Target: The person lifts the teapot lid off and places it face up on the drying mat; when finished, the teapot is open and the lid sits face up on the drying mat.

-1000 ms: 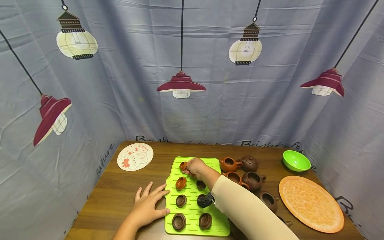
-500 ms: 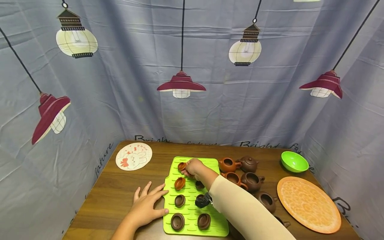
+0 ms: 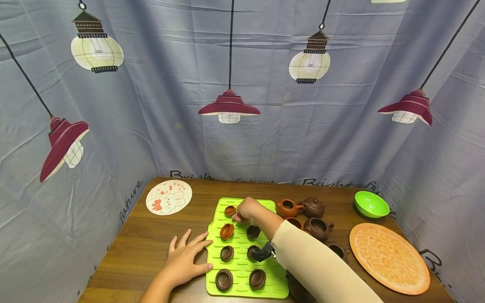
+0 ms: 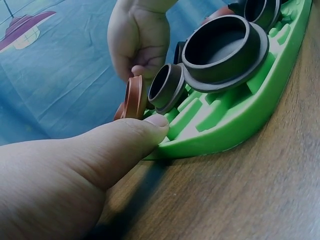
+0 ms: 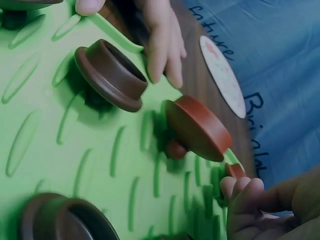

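Note:
My left hand (image 3: 185, 259) lies with fingers spread across the left edge of a green ridged mat (image 3: 238, 290). In the left wrist view, its thumb (image 4: 150, 127) presses on the rim. My right hand (image 3: 248, 210) is at the mat's far end beside a small orange teapot lid (image 3: 229, 211). Its fingers are bunched close to that lid in the right wrist view; whether they pinch it is hidden. Other upturned teapot lids stand in two columns: an orange lid (image 3: 227, 231) and several brown ones, among them a brown lid (image 3: 224, 280) at the near left.
Lidless orange and brown teapots, among them an orange teapot (image 3: 288, 207) and a brown teapot (image 3: 318, 228), stand right of the mat. One dark teapot (image 3: 313, 206) is lidded. Farther right are a green bowl (image 3: 372, 204) and an orange round mat (image 3: 390, 259). A rabbit-print mat (image 3: 169, 197) lies back left.
My right hand has shifted slightly right, and its forearm has swung right, uncovering more of a brown lid beneath it. The small orange lid stays nearly in place. My left hand has not moved.

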`<state>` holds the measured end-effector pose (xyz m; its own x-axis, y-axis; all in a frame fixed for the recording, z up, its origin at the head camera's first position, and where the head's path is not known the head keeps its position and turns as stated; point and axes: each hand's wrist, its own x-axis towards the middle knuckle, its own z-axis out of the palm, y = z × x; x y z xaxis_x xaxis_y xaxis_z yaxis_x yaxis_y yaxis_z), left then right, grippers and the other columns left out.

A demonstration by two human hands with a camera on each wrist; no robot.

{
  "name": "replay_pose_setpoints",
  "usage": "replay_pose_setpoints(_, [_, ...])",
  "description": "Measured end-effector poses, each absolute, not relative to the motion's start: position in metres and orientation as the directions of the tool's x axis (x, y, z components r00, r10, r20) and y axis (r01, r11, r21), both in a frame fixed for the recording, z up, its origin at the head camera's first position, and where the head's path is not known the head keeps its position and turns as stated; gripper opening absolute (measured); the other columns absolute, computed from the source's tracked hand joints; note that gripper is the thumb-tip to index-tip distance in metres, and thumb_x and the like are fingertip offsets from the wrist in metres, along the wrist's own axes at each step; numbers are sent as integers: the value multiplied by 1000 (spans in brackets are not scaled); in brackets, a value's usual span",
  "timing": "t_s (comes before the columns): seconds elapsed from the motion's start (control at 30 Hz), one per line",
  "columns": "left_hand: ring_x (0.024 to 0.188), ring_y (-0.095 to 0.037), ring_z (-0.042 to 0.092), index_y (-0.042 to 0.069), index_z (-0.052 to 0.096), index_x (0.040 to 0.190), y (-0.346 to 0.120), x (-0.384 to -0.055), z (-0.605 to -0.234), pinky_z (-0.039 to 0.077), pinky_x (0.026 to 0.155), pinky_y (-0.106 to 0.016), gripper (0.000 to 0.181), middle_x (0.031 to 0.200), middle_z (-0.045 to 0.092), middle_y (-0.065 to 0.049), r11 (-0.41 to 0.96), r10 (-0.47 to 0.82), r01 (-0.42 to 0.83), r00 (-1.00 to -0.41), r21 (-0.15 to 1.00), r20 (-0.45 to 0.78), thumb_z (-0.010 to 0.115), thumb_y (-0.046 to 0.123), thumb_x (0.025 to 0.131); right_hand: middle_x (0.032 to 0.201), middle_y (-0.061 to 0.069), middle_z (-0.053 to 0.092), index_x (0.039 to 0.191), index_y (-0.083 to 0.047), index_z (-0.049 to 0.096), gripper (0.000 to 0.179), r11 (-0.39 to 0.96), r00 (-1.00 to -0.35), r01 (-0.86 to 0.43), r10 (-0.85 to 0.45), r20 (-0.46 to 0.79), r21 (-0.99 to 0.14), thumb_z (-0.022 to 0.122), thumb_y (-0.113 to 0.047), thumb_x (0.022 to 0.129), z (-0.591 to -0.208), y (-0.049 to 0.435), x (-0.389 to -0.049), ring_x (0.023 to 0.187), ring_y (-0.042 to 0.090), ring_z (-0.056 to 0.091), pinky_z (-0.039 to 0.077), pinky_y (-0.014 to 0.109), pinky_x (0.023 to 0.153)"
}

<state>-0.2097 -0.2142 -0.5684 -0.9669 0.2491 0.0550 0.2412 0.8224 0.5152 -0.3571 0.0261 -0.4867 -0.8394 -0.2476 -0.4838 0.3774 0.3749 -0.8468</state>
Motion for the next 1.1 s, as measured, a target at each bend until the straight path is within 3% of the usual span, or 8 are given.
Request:
replay_pose_setpoints(0.1, [159,-47,19,38,62,146,-214,-210,-569,-2,117,-77,72,164,45,13,824,251,243,-966,513,54,76,68,83,107,26,75,151,13,43,44,395,-850,332,-269,-453,-857,44,-6,111,-485,36,-359,60,12,60,53,26,62])
replay_pose_setpoints(0.2, [159,-46,19,39,61,146,-214,-209,-569,-1,117,-77,72,164,44,13,827,251,241,-967,509,51,76,69,83,108,22,73,145,8,50,39,411,-866,276,-285,-410,-869,45,-13,113,-484,49,-360,69,15,62,55,31,68])
replay_pose_setpoints(0.57, [160,-45,18,37,62,147,-212,-206,-568,-2,119,-77,71,164,45,11,828,241,238,-969,507,60,78,65,83,115,15,69,136,1,58,33,443,-930,159,-233,-284,-882,53,-18,109,-472,102,-364,106,42,66,56,50,86])
replay_pose_setpoints(0.73, [159,-45,19,35,62,146,-212,-206,-568,-2,118,-77,71,164,45,10,826,246,245,-967,507,66,78,65,83,116,14,67,129,-5,61,26,464,-952,131,-188,-242,-876,57,-19,108,-472,132,-367,107,42,66,56,51,84])
replay_pose_setpoints(0.93, [159,-45,19,35,62,146,-213,-206,-568,-2,118,-77,72,165,44,11,826,245,240,-968,511,60,78,66,83,121,19,66,129,-7,60,27,498,-965,116,-148,-216,-859,58,-22,107,-466,163,-368,93,32,66,55,41,75])
replay_pose_setpoints(1.1, [159,-45,19,35,62,147,-212,-206,-568,-2,118,-78,72,165,44,11,826,251,245,-966,507,59,78,66,83,115,15,65,129,-7,60,28,512,-981,105,-89,-175,-852,59,-21,106,-468,190,-372,88,26,64,57,43,76])
